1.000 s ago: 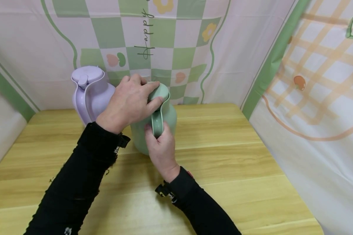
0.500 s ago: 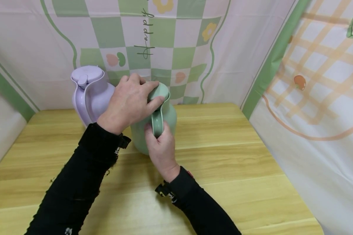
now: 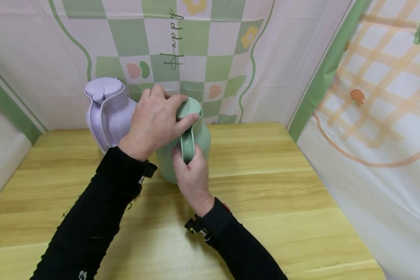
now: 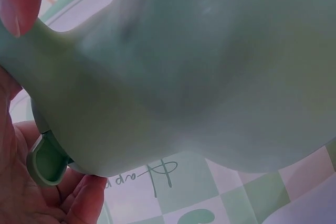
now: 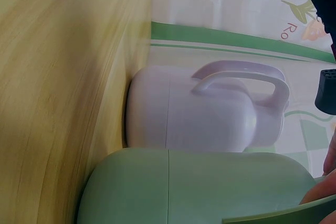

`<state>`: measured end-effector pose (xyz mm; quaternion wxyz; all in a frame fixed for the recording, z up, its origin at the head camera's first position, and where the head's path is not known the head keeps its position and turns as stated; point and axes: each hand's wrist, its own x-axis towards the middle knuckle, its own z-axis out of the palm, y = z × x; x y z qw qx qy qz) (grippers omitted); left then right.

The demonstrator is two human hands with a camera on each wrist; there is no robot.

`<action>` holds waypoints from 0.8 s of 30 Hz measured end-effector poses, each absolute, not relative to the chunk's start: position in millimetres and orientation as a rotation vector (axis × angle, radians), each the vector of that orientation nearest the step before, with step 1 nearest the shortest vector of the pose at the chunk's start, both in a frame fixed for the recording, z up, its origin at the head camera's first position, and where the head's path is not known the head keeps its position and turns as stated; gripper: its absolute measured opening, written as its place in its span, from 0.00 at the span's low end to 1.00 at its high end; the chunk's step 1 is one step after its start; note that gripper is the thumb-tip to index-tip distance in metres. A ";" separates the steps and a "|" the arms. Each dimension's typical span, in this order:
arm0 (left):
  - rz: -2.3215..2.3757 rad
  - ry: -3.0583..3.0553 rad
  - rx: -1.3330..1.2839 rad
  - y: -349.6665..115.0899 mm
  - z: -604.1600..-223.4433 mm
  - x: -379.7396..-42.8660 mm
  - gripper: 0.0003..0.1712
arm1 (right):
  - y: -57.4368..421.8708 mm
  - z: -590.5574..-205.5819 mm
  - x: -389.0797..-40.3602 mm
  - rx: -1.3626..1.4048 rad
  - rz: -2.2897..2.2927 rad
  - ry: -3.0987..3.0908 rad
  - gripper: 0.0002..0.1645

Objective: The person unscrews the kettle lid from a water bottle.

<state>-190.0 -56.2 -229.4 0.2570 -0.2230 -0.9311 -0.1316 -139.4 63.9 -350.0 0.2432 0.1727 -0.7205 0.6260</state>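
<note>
A pale green thermos jug (image 3: 166, 163) stands upright on the wooden table. My left hand (image 3: 155, 120) reaches over its top, thumb and fingers spread round the round green lid (image 3: 190, 108). In the left wrist view, fingertips (image 4: 84, 203) lie by a small green spout flap (image 4: 50, 161) that sticks out from the jug's mouth. With my right hand (image 3: 194, 175) I grip the jug's handle (image 3: 187, 147), thumb along its side. Whether the lid is loose cannot be seen. The left hand hides part of the jug's shoulder.
Just left of the green jug stands a lilac thermos jug (image 3: 117, 112), its lid on and its handle towards me. Behind both hangs a checkered cloth (image 3: 192, 39), close to the back edge of the table (image 3: 266, 194). Another patterned cloth (image 3: 388, 85) hangs on the right.
My left wrist and forearm have shifted slightly to the right, and the left fingers have turned a little on the lid. The right hand and both jugs stay put.
</note>
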 end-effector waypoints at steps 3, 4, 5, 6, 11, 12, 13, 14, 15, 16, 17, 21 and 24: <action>-0.361 -2.522 -0.587 -55.6 -229.8 -190.3 0.37 | 63.9 -349.5 -139.2 0.465 1.710 -1.972 0.19; -0.363 -2.521 -0.582 -55.5 -230.0 -190.3 0.37 | 63.9 -349.4 -139.1 0.461 1.709 -1.974 0.19; -0.366 -2.520 -0.578 -55.4 -230.1 -190.4 0.37 | 63.9 -349.1 -138.9 0.458 1.707 -1.975 0.19; -0.371 -2.519 -0.575 -55.3 -230.2 -190.4 0.37 | 64.0 -349.2 -138.9 0.455 1.704 -1.977 0.18; -0.400 -2.516 -0.584 -56.0 -230.5 -191.0 0.37 | 64.1 -349.4 -139.0 0.452 1.692 -1.981 0.17; -0.409 -2.517 -0.589 -56.2 -230.5 -191.2 0.37 | 64.0 -349.4 -139.0 0.454 1.691 -1.981 0.17; -0.418 -2.519 -0.595 -56.4 -230.5 -191.5 0.37 | 64.0 -349.2 -139.0 0.459 1.695 -1.979 0.17; -0.429 -2.520 -0.604 -56.8 -230.4 -191.8 0.37 | 64.0 -349.4 -139.1 0.463 1.695 -1.977 0.17; -0.440 -2.518 -0.617 -57.2 -230.4 -192.2 0.37 | 64.0 -349.6 -139.2 0.468 1.694 -1.976 0.17; -0.450 -2.517 -0.631 -57.6 -230.4 -192.7 0.37 | 64.0 -349.9 -139.2 0.471 1.693 -1.976 0.17; -0.462 -2.519 -0.645 -58.1 -230.2 -193.1 0.37 | 64.1 -350.0 -139.2 0.477 1.694 -1.973 0.17; -0.530 -2.575 -0.706 -60.1 -228.3 -195.6 0.37 | 64.3 -350.2 -139.6 0.488 1.694 -1.962 0.18; -0.573 -2.646 -0.738 -60.9 -225.6 -197.2 0.35 | 64.2 -350.1 -139.9 0.489 1.694 -1.955 0.19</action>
